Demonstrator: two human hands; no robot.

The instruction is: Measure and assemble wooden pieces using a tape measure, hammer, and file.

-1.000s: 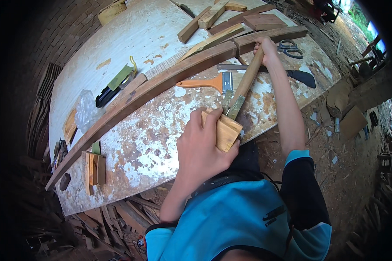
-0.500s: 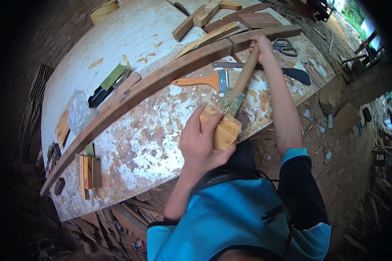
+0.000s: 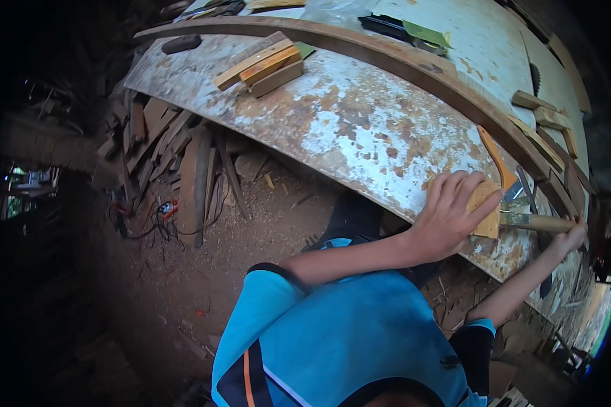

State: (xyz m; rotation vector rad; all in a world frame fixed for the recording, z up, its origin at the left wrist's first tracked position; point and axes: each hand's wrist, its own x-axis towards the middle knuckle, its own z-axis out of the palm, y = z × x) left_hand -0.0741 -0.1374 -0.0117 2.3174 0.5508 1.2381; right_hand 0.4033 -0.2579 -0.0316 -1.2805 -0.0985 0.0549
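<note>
At the right end of the worktable, my left hand is closed over a pale yellowish wooden block, its fingers spread across the top and the thumb along the side. My right hand, farther right, is wrapped round the handle of a wooden-handled tool. The tool's worn, greenish head lies against the block's right side; its exact kind I cannot make out. Just beyond the block lies an orange-handled flat paintbrush, its bristle end partly hidden.
A long curved wooden beam spans the paint-stained table. Stacked wood pieces and a dark lump lie at the left, a black tool beyond the beam. Scrap wood and a cord litter the floor.
The view has swung left, so the table, block and both hands now appear farther right. Both hands keep their hold, on the block and on the tool handle.
</note>
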